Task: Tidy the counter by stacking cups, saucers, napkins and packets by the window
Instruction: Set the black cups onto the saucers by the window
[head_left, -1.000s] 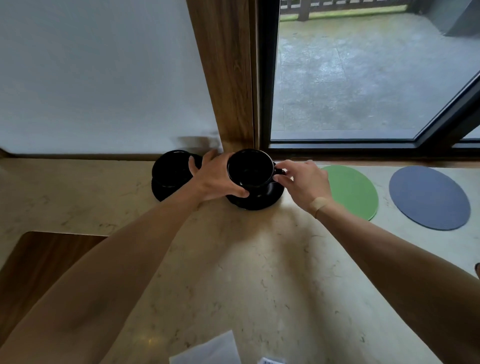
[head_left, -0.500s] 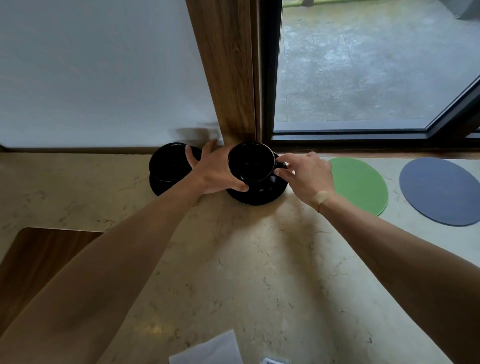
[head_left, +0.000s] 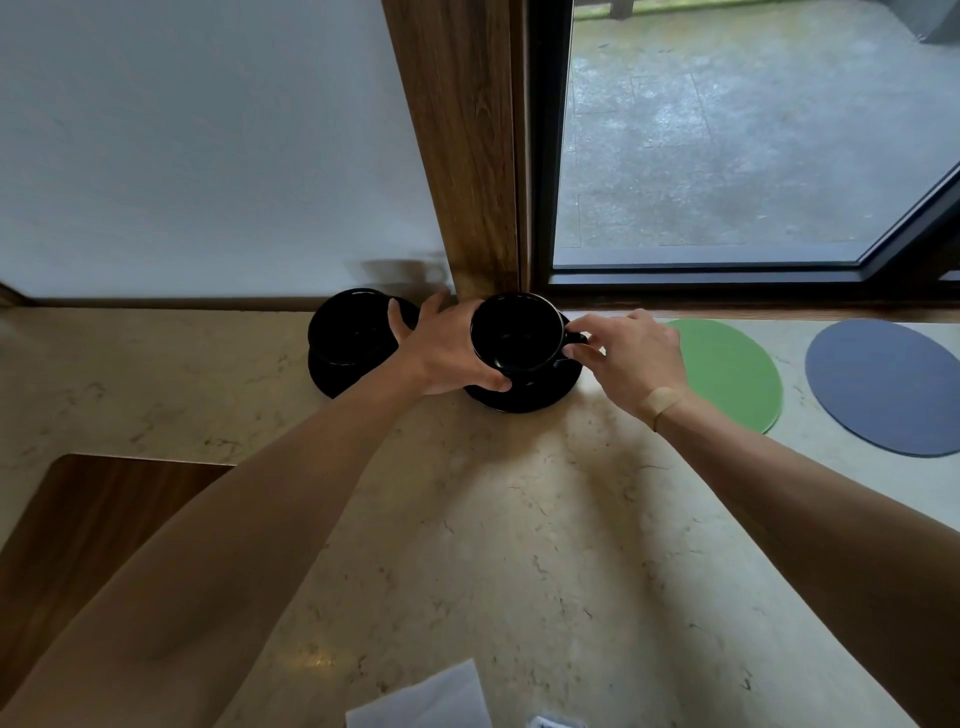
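A black cup (head_left: 517, 332) stands on a black saucer (head_left: 524, 397) at the back of the counter, below the window post. My left hand (head_left: 447, 348) grips the cup's left side, thumb curled under its front. My right hand (head_left: 628, 353) pinches the cup's handle (head_left: 574, 338) on the right. A second black cup (head_left: 350, 325) sits on its own saucer (head_left: 332, 376) just to the left, behind my left hand. A white napkin (head_left: 426, 699) lies at the near edge, with the corner of a packet (head_left: 553, 722) beside it.
A green round mat (head_left: 732, 371) and a blue round mat (head_left: 883, 384) lie on the marble counter (head_left: 467, 519) to the right. A wooden post (head_left: 460, 156) and the window frame (head_left: 727, 283) stand directly behind the cups. A wooden surface (head_left: 78, 519) sits lower left.
Both hands keep their hold on the cup; the cup and saucer have barely shifted. The view has tilted slightly, moving everything a little lower in frame.
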